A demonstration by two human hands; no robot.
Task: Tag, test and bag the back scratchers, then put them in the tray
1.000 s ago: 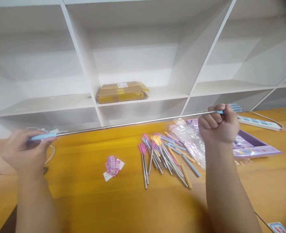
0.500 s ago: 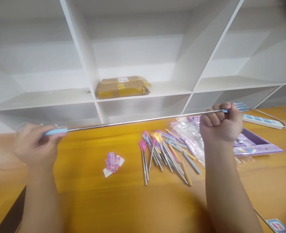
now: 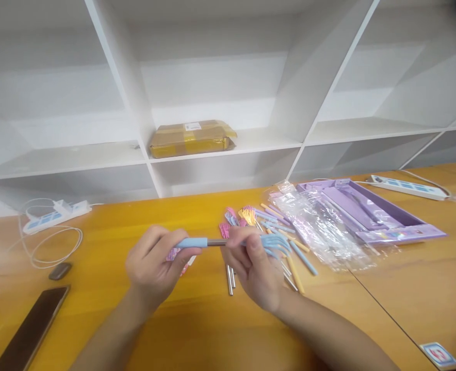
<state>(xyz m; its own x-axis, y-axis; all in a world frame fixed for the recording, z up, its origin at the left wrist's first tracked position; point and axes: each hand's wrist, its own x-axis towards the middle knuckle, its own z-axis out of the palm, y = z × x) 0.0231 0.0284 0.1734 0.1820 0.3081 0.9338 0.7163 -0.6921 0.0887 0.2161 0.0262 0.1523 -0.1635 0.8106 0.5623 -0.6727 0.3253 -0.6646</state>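
A light-blue telescopic back scratcher [image 3: 217, 242] is held level between my two hands above the table, its metal rod mostly pushed in. My left hand [image 3: 156, 263] is closed round the blue grip end. My right hand [image 3: 257, 270] pinches the rod just below the clawed blue head [image 3: 276, 243]. Behind and below lie several metal rods with pink, blue and yellow claw heads [image 3: 248, 215]. Beside these are loose coloured grip tubes [image 3: 304, 258]. Small printed cards [image 3: 191, 260] are partly hidden behind my left hand.
To the right, clear plastic bags [image 3: 321, 226] lie by a purple box [image 3: 406, 237]. Power strips stand at left [image 3: 58, 217] and right [image 3: 409, 188]. A dark phone [image 3: 32, 327] lies at the left front. A taped carton [image 3: 193, 140] sits on the white shelf [image 3: 266, 140].
My hands have come together from far apart, and the back scratcher's long extended rod has collapsed to a short length between them.
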